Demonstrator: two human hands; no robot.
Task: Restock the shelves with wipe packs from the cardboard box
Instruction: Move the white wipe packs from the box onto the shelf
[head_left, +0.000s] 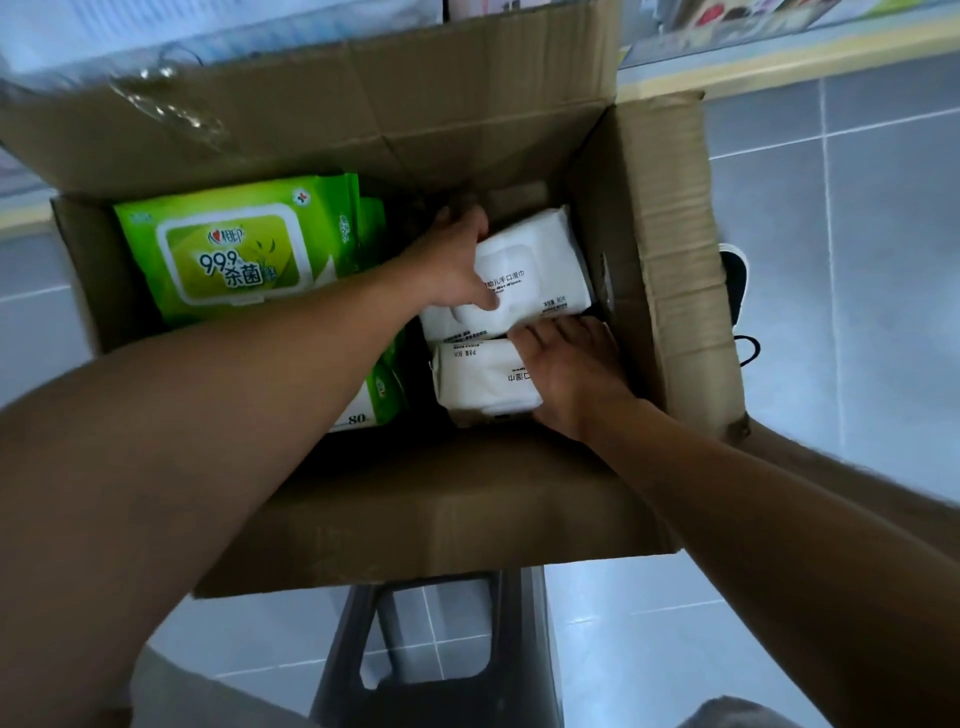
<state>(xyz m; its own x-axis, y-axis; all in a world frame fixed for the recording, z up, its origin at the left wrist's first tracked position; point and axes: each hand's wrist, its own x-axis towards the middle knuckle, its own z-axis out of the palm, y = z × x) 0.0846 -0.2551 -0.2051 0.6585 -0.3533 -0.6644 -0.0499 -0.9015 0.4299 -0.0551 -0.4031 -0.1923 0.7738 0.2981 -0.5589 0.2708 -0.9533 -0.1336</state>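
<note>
Both my arms reach down into an open cardboard box (670, 249). My left hand (452, 265) grips the left end of a white wipe pack (540, 265) at the box's far right, thumb across its top. My right hand (566, 374) lies against the right side of a second white wipe pack (483, 379) just in front, fingers reaching to the first pack's near edge. A green wipe pack (234, 249) lies on top at the left, with more green packs (384, 389) under my left forearm.
The box stands on a dark plastic stool (431, 644) over a grey tiled floor (857, 208). Its flaps stand open all round, with clear tape on the far flap (171, 109). A shelf edge (779, 47) with goods runs along the top right. A black-and-white shoe (735, 280) shows beside the box.
</note>
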